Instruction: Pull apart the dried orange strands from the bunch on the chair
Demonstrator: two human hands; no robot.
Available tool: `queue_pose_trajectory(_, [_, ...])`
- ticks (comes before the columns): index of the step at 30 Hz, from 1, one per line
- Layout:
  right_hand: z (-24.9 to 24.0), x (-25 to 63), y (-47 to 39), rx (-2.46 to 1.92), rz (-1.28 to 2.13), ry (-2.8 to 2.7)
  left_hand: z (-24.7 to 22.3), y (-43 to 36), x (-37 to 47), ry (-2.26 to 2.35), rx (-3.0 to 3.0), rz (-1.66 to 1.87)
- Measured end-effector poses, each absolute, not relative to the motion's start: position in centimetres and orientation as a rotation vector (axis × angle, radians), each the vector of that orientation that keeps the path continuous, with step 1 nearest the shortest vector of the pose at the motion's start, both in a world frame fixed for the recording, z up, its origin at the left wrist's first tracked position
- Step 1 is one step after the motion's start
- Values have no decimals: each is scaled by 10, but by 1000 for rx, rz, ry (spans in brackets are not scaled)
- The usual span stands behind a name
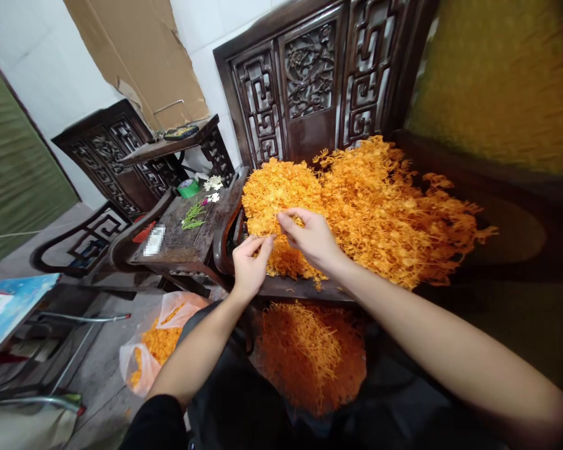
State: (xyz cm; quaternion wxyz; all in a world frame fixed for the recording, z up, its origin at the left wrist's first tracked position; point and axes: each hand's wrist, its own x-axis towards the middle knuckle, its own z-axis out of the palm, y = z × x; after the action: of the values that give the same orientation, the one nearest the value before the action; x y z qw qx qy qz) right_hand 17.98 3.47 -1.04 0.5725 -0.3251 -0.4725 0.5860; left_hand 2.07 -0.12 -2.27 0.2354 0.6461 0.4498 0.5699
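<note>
A large heap of orange artificial flower sprigs [375,206] covers the dark carved wooden bench [304,289]. Over the heap's left front part, my left hand [252,265] is closed in a pinch, thumb against forefinger. Just above and to the right, my right hand [309,236] also pinches, its fingertips close to the left ones. A thin orange piece seems to lie between the fingertips, but it blends into the flowers behind. Below the bench edge, loose orange stems [309,350] lie in a pile.
A pink-white plastic bag [143,369] with orange pieces stands on the floor at left. On a small wooden table [182,247] are green tape [188,187], green sprigs [194,215] and white flowers [213,182]. A folding table [23,300] stands far left.
</note>
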Motion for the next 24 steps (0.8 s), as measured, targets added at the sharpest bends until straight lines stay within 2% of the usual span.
queue_pose_trajectory(3, [-13, 170, 39, -826, 1206, -1002, -22, -7, 26, 1195, 1817, 1581])
queue_pose_trajectory(11, [-9, 205, 87, -895, 1296, -651, -24, -19, 18, 1126, 1980, 1660])
queue_pose_trajectory(16, [-9, 207, 72, -810, 1549, -846, -25, -16, 11, 1150, 1971, 1682])
queue_pose_trajectory(21, [-9, 174, 36, -471, 1973, -882, -28, -13, 21, 1179, 1784, 1686])
queue_pose_trajectory(24, [-10, 168, 36, -390, 1924, -892, -30, -17, 28, 1131, 1701, 1678])
